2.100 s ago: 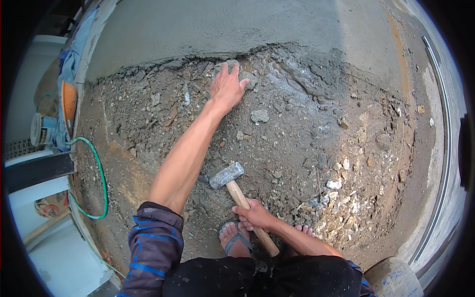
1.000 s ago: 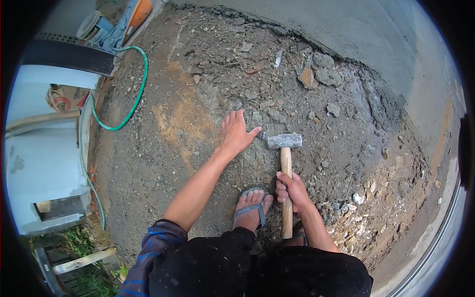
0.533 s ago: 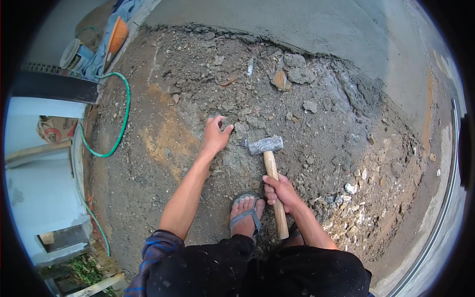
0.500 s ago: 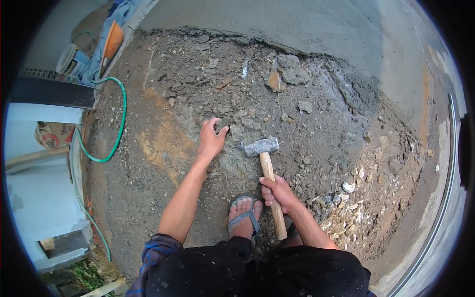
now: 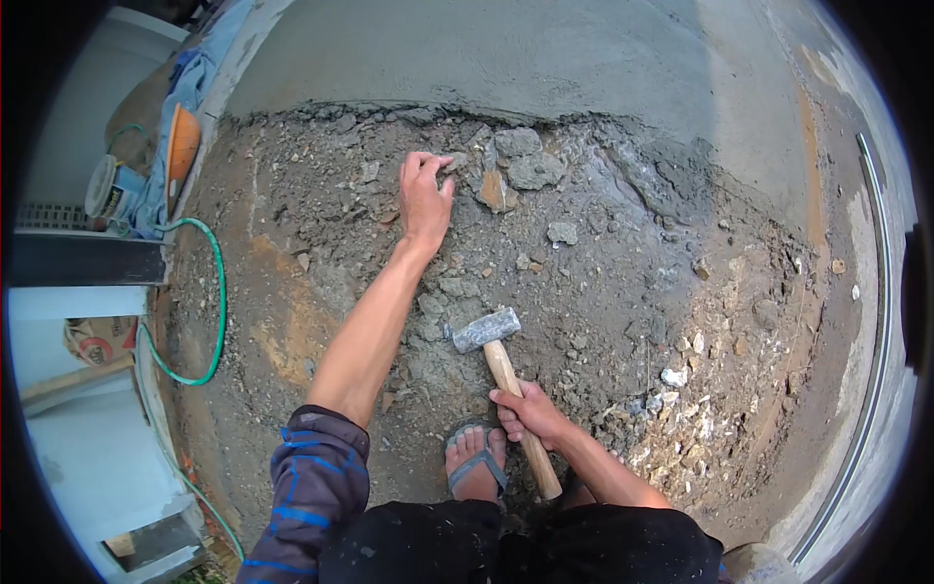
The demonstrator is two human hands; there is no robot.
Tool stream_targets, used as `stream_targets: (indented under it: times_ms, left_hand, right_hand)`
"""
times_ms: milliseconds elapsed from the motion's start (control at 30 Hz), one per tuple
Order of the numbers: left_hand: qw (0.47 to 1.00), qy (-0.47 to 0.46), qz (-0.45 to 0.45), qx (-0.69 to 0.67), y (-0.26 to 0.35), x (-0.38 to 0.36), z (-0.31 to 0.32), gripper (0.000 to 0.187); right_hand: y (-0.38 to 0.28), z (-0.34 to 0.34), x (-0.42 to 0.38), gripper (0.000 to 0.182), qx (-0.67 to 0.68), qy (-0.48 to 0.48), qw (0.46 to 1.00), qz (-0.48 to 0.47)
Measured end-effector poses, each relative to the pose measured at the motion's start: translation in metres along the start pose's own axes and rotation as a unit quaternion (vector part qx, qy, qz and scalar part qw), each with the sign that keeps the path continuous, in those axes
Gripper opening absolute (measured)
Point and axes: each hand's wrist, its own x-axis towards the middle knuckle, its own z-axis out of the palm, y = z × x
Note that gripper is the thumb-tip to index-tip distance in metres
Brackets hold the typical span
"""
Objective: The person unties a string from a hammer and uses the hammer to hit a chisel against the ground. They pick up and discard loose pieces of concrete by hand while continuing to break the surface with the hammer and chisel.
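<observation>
My left hand [image 5: 425,195] reaches out over the rubble, fingers curled down and thumb bent toward them. A small grey stone [image 5: 455,161] shows right at its fingertips; what the fingers close on is hidden under them. In my right hand [image 5: 530,413] is a hammer [image 5: 504,368], gripped around the middle of its wooden handle. The grey, worn hammer head points away from me, low over the dirt in front of my sandalled foot [image 5: 476,462]. Larger broken concrete chunks [image 5: 535,169] and a brownish stone [image 5: 497,193] lie right of my left hand.
Smooth wet-looking concrete [image 5: 467,58] spans the far side, ending in a ragged edge. A green hose [image 5: 221,302] curves along the left, near an orange hard-shell object [image 5: 182,146] and a bucket [image 5: 109,190]. Pale loose stones [image 5: 681,399] lie right; a metal rail [image 5: 880,302] runs beyond.
My left hand has reached forward to the stones near the concrete edge, its fingers curling down. My right hand keeps the hammer in nearly the same place; the view has tilted a little.
</observation>
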Motion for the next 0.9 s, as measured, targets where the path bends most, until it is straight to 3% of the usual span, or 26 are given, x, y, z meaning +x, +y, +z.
stream_targets:
  times_ms: [100, 133, 233, 367, 500, 667, 733, 767, 833, 900]
  left_hand:
    - [0.997, -0.038, 0.064, 0.019, -0.011, 0.021, 0.035, 0.045]
    - [0.989, -0.120, 0.066, 0.060, -0.016, 0.023, 0.044, 0.053]
    - [0.976, -0.169, 0.054, 0.128, -0.019, 0.012, 0.056, 0.060]
    - [0.960, -0.272, 0.041, 0.053, -0.031, 0.023, 0.037, 0.062]
    - [0.918, -0.370, 0.085, 0.113, -0.027, 0.030, 0.019, 0.055]
    - [0.909, -0.391, 0.090, 0.109, -0.024, 0.027, 0.003, 0.057]
    - [0.898, -0.437, 0.029, 0.034, -0.023, 0.029, -0.003, 0.058]
    - [0.900, -0.434, 0.029, 0.036, -0.026, 0.026, -0.004, 0.058]
    - [0.938, -0.298, 0.129, 0.124, -0.036, 0.015, -0.002, 0.053]
    - [0.963, -0.251, 0.076, 0.066, -0.022, -0.002, -0.025, 0.047]
  right_hand:
    - [0.002, -0.003, 0.002, 0.016, 0.004, -0.006, 1.000, 0.002]
    - [0.001, -0.003, 0.001, 0.016, -0.003, -0.003, 1.000, 0.004]
    - [0.002, -0.005, 0.003, 0.015, 0.001, -0.010, 1.000, 0.006]
    - [-0.001, -0.004, 0.004, 0.014, -0.001, -0.010, 1.000, 0.020]
    - [0.001, -0.001, 0.002, 0.014, -0.010, -0.001, 1.000, 0.020]
    - [0.001, -0.003, 0.004, 0.014, 0.000, 0.002, 1.000, 0.008]
    - [0.002, -0.001, 0.004, 0.014, 0.000, -0.006, 1.000, 0.000]
    - [0.002, 0.000, 0.003, 0.015, -0.003, -0.001, 1.000, 0.004]
    - [0.001, -0.001, 0.003, 0.015, -0.009, 0.006, 1.000, 0.005]
    - [0.002, -0.001, 0.003, 0.016, -0.009, 0.003, 1.000, -0.009]
